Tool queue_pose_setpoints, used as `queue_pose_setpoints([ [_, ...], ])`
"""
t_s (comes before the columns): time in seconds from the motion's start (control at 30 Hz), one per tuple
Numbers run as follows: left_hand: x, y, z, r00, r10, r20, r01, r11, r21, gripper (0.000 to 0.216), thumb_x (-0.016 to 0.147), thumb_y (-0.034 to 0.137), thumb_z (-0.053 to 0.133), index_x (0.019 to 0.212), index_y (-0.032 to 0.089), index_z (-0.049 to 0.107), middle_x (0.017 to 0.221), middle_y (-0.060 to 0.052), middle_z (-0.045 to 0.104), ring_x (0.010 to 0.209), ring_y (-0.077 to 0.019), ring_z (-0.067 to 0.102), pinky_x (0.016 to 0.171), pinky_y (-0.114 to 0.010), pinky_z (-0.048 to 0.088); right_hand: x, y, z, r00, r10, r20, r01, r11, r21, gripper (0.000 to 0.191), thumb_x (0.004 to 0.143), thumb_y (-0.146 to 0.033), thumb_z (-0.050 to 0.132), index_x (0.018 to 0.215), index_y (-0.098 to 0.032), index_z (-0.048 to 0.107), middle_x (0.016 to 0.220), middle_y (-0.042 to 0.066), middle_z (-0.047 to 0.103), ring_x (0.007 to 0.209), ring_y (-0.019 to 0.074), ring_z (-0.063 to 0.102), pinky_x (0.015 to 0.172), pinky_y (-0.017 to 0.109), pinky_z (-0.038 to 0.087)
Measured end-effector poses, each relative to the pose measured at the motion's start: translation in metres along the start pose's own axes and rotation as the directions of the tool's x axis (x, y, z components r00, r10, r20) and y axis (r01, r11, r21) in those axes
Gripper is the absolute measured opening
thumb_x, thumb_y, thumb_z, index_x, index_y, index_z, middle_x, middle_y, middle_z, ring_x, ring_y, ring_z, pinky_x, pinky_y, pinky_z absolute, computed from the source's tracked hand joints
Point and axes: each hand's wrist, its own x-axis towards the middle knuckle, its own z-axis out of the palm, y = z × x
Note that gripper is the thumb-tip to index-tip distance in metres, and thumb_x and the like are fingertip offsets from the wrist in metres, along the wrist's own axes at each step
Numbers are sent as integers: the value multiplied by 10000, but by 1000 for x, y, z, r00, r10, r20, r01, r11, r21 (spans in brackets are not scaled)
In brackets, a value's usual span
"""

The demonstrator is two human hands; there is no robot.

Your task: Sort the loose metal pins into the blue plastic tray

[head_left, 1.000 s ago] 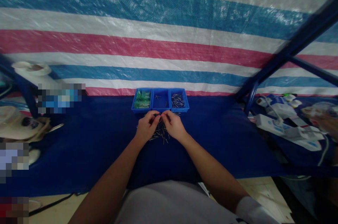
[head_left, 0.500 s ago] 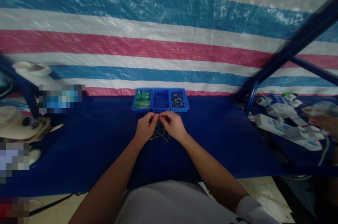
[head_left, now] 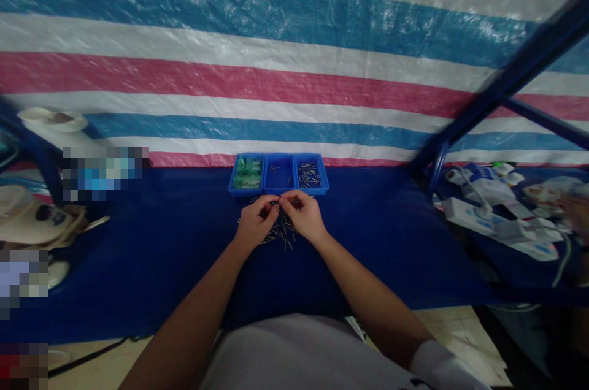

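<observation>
My left hand and my right hand meet fingertip to fingertip over a loose pile of thin metal pins on the dark blue tabletop. Both are closed in a pinch; whatever sits between the fingertips is too small to make out. Just beyond them stands a blue tray with three compartments. Green, partly clear pieces fill its left compartment. A few thin dark pins lie in the middle one. Many short metal pins are heaped in the right one.
Behind the table hangs a striped plastic sheet. A blue metal frame slants up at the right, with a white power strip and clutter beyond it. A beige cap and a white roll are at the left.
My hands stay together over the pile. The fingertips have shifted slightly, with the left thumb moving a little to the right. The tray looks the same.
</observation>
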Motion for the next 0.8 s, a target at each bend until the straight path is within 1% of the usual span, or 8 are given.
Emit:
queue_pose_setpoints([
  [0.07, 0, 0, 1, 1000, 1, -7, -1, 1000, 6, 190, 841, 313, 564, 965, 190, 640, 548, 64, 491, 474, -70, 459, 502, -179, 389, 1, 3, 2, 997, 74, 18, -75, 990, 121, 154, 763, -341, 654, 792, -191, 639, 731, 16, 647, 636, 142, 583, 589, 260, 466],
  [0.13, 0, -1, 1, 1000, 1, -11, -1, 1000, 11, 180, 845, 315, 564, 952, 192, 640, 540, 68, 481, 470, -67, 454, 503, -178, 384, 3, 5, 3, 993, 109, 39, -115, 976, 188, 174, 737, -357, 669, 769, -193, 622, 714, 8, 635, 616, 134, 566, 587, 258, 466],
  [0.3, 0, -1, 0, 1000, -9, -2, 9, 1000, 21, 199, 864, 331, 535, 965, 188, 628, 551, 61, 500, 478, -75, 469, 500, -186, 380, 3, 7, 3, 991, 118, 69, -130, 968, 213, 210, 716, -383, 683, 762, -193, 606, 720, 7, 634, 611, 127, 556, 585, 253, 467],
  [0.4, 0, 1, -1, 999, -33, 9, 32, 999, 25, 212, 879, 335, 499, 965, 181, 616, 578, 45, 538, 490, -84, 484, 508, -196, 388, 2, 6, 3, 993, 97, 71, -108, 978, 179, 201, 728, -376, 674, 760, -191, 605, 707, 8, 637, 625, 134, 575, 606, 256, 479],
  [0.5, 0, 2, -2, 999, -53, 14, 52, 998, 23, 220, 888, 341, 473, 952, 179, 607, 620, 27, 577, 518, -96, 511, 529, -210, 400, 1, 5, 3, 995, 58, 87, -67, 992, 107, 178, 762, -365, 650, 769, -191, 617, 718, 11, 649, 648, 141, 598, 617, 257, 488],
  [0.57, 0, 3, -3, 997, -68, 21, 67, 998, 12, 225, 890, 346, 467, 966, 181, 599, 624, 25, 580, 523, -102, 522, 529, -215, 399, 0, 3, 2, 995, 39, 95, -42, 998, 39, 181, 795, -371, 621, 777, -191, 629, 723, 14, 658, 649, 142, 602, 598, 250, 486],
  [0.7, 0, 3, -3, 996, -84, 31, 84, 996, -7, 269, 896, 339, 462, 1097, 194, 568, 581, 48, 539, 502, -103, 516, 539, -219, 407, 0, 2, 0, 997, 2, 80, 4, 998, -66, 201, 819, -377, 603, 773, -189, 659, 700, 16, 660, 622, 140, 595, 568, 244, 471],
  [0.8, 0, 2, -3, 998, -63, 24, 63, 998, 16, 256, 894, 347, 470, 1067, 200, 589, 631, 32, 578, 539, -106, 539, 568, -222, 419, 0, 4, -1, 997, -33, 69, 40, 993, -108, 199, 815, -380, 617, 775, -195, 678, 720, 20, 670, 644, 146, 603, 592, 251, 471],
])
